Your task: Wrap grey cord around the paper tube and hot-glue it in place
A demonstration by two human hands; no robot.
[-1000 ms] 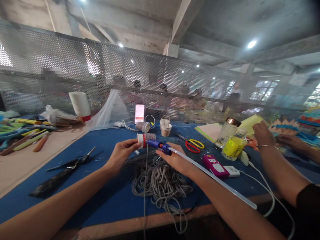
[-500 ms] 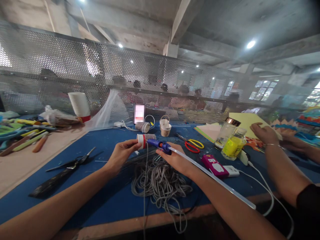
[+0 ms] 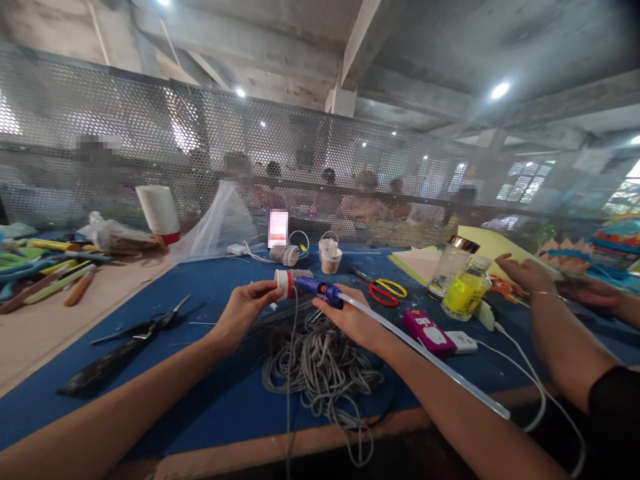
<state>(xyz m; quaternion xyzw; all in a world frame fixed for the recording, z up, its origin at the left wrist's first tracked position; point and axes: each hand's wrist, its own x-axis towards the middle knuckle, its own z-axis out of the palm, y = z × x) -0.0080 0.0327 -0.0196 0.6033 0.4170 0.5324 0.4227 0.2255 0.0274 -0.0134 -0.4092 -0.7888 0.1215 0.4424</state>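
My left hand [image 3: 246,308] pinches a small paper cup [image 3: 283,284] with a red rim, tipped on its side. Grey cord is wound around part of the cup, and a strand hangs from it past the table's front edge. In my right hand [image 3: 354,319] is a blue hot glue gun [image 3: 320,289], its nozzle close to the cord at the cup; whether it touches I cannot tell. A long clear glue stick [image 3: 425,355] sticks out of its back, over my right forearm. Below both hands lies a loose heap of grey cord [image 3: 325,367].
Dark scissors [image 3: 135,343] lie at left, red-and-yellow scissors [image 3: 385,290] right of centre. Behind stand a phone [image 3: 278,230] and small cord-covered buckets [image 3: 330,257]. A purple box [image 3: 429,331], a yellow bottle [image 3: 466,290] and a co-worker's hand [image 3: 527,273] are at right.
My hands, the cup and the glue gun stay almost where they were. At right, the co-worker's hands and the yellow sheet have shifted slightly.
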